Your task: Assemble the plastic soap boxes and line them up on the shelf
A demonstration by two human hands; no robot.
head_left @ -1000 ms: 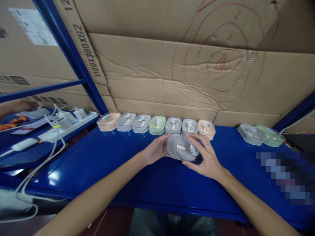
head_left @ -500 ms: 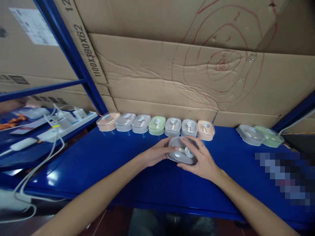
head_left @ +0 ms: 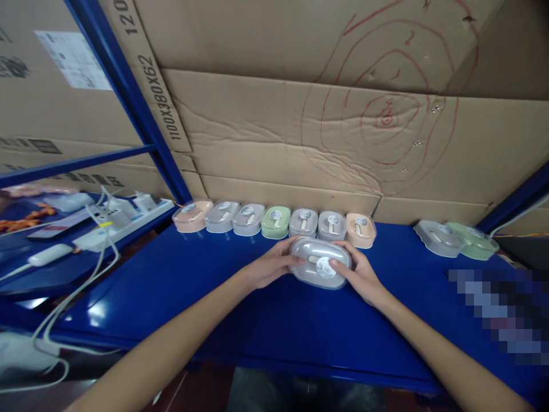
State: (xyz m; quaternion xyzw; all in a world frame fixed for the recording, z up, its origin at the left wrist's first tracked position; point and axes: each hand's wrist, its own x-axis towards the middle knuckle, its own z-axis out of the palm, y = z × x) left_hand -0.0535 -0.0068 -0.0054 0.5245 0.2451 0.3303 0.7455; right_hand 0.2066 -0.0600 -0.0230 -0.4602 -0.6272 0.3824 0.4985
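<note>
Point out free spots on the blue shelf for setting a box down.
Bare blue shelf left of the left hand, and between the peach box ending the back row and the grey-green pair. Crowded: the back row, touching, and where the right hand holds the grey box.

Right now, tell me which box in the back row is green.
The green lidded plastic box, fourth from the left in the row; its neighbours are grey or peach.

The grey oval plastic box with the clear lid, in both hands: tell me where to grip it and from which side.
Grip the grey oval plastic box at its two short rounded ends, coming in from left and right, as the left hand and right hand do. It lies flat with its long axis crosswise, and the domed lid offers no purchase from above.
</note>
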